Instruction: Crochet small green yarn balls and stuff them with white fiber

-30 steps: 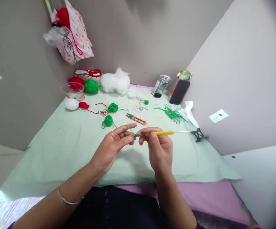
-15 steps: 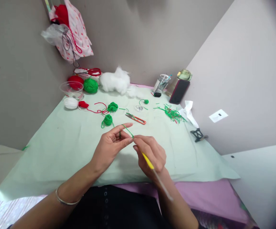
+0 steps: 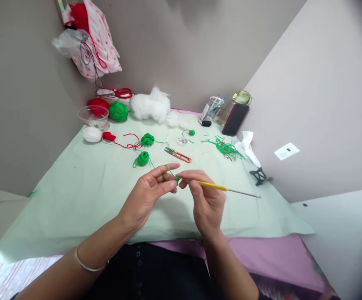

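My right hand (image 3: 209, 200) is closed on a crochet hook (image 3: 214, 185) with a yellow grip, its metal shaft pointing right. The hook's working tip meets a small piece of green crochet (image 3: 177, 179), pinched between the thumb and fingers of my left hand (image 3: 149, 187). Green yarn (image 3: 169, 169) runs over my raised left index finger and round another finger. It leads back towards a small green yarn ball (image 3: 142, 158) on the table. Just beyond my hands lie orange thread snips (image 3: 177, 155). The stitches are too small to make out.
Green yarn (image 3: 147, 139), a white yarn ball (image 3: 92, 134), a clear tub (image 3: 93, 118) and white stuffing (image 3: 151, 105) lie at the back left. Yarn scraps (image 3: 226, 149), a phone (image 3: 235, 120), a cup (image 3: 212, 109) and a black stand (image 3: 260, 176) are on the right.
The crochet hook has swung from pointing down towards me to lying nearly level, pointing right. My right hand has turned with it, and my left hand has shifted slightly right.
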The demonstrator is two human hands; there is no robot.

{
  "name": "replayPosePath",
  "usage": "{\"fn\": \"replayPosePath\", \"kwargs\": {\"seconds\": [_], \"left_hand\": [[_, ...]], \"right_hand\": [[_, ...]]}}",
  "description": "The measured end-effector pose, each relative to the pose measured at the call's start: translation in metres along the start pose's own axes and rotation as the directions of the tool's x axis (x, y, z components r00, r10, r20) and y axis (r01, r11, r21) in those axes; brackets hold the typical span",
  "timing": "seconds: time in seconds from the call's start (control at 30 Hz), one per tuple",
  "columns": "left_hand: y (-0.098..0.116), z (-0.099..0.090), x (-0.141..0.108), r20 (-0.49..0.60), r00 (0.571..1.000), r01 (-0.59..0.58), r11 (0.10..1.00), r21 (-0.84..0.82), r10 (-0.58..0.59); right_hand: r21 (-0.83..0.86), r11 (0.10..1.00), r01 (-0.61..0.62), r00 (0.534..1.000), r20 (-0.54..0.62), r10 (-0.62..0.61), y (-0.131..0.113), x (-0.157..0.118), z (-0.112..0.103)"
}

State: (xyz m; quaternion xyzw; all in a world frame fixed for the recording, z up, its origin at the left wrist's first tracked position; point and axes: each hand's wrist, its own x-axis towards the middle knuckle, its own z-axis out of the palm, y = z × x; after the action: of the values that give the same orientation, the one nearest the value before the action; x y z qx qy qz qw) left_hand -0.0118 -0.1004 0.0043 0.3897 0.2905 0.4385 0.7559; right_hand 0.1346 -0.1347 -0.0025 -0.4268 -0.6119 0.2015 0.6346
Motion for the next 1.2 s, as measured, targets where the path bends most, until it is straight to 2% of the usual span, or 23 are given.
{"fn": "replayPosePath", "kwargs": {"seconds": [0.1,0.17,0.23,0.3,0.37,0.43,0.53,0.6,0.73,0.8,0.87,0.9,0.97,1.03,1.07,1.1,1.2], "left_hand": [[-0.005,0.000,0.001,-0.039,0.999,-0.013,1.000,-0.004,0.012],[-0.007,-0.001,0.002,-0.021,0.999,0.045,0.995,-0.088,-0.047],[-0.009,-0.003,0.004,0.016,0.992,0.126,0.972,-0.197,-0.125],[-0.008,-0.006,0.006,0.025,0.987,0.162,0.946,-0.281,-0.162],[-0.006,-0.007,0.007,0.003,0.990,0.136,0.943,-0.304,-0.142],[-0.004,-0.006,0.006,0.002,0.994,0.103,0.961,-0.256,-0.106],[-0.002,-0.003,0.003,0.030,0.996,0.081,0.988,-0.131,-0.078],[-0.002,-0.002,0.002,0.033,0.996,0.081,0.993,-0.083,-0.078],[0.000,-0.005,0.002,0.017,0.998,0.068,0.996,-0.049,-0.067],[0.002,-0.006,0.002,0.004,0.999,0.045,0.999,-0.009,-0.045],[0.002,-0.005,0.001,-0.020,1.000,0.004,0.999,0.045,-0.003],[0.002,-0.005,0.000,-0.033,0.999,-0.020,0.998,0.066,0.022],[0.000,-0.004,0.000,-0.047,0.998,-0.043,0.997,0.067,0.046],[-0.002,-0.003,0.000,-0.034,0.999,-0.001,1.000,-0.017,0.001],[-0.003,-0.003,0.000,-0.014,0.999,0.048,0.996,-0.078,-0.049],[-0.004,-0.003,0.001,0.010,0.994,0.105,0.985,-0.138,-0.105],[-0.004,-0.006,0.002,0.050,0.979,0.202,0.951,-0.233,-0.196]], "right_hand": [[-0.174,0.973,0.149,0.989,0.011,-0.150,0.007,-0.006,0.002],[-0.302,0.912,0.277,0.960,0.049,-0.276,0.011,-0.009,0.002],[-0.326,0.897,0.300,0.953,0.061,-0.297,0.012,-0.009,0.000],[-0.217,0.959,0.182,0.982,-0.013,-0.189,0.010,-0.006,-0.003],[-0.020,1.000,0.021,0.995,-0.101,-0.022,0.006,-0.002,-0.006],[0.132,0.989,-0.072,0.992,-0.091,0.085,0.003,0.000,-0.006],[0.143,0.982,-0.124,0.992,0.009,0.124,0.004,0.001,-0.005],[0.147,0.977,-0.156,0.988,0.005,0.157,0.006,0.001,-0.004],[0.290,0.932,-0.217,0.974,-0.004,0.227,0.008,0.001,-0.007],[0.253,0.949,-0.189,0.980,-0.007,0.197,0.005,0.000,-0.010],[0.068,0.995,-0.073,0.997,-0.004,0.073,0.003,-0.001,-0.011],[-0.060,0.998,0.027,0.999,0.024,-0.026,0.003,-0.003,-0.011],[-0.289,0.921,0.262,0.963,0.132,-0.233,0.004,-0.006,-0.010],[-0.406,0.810,0.422,0.906,0.212,-0.366,0.007,-0.010,-0.008],[-0.427,0.791,0.439,0.899,0.209,-0.386,0.009,-0.011,-0.007],[-0.419,0.807,0.415,0.910,0.177,-0.376,0.009,-0.011,-0.006],[-0.217,0.960,0.178,0.983,-0.008,-0.184,0.006,-0.008,-0.005]]}}
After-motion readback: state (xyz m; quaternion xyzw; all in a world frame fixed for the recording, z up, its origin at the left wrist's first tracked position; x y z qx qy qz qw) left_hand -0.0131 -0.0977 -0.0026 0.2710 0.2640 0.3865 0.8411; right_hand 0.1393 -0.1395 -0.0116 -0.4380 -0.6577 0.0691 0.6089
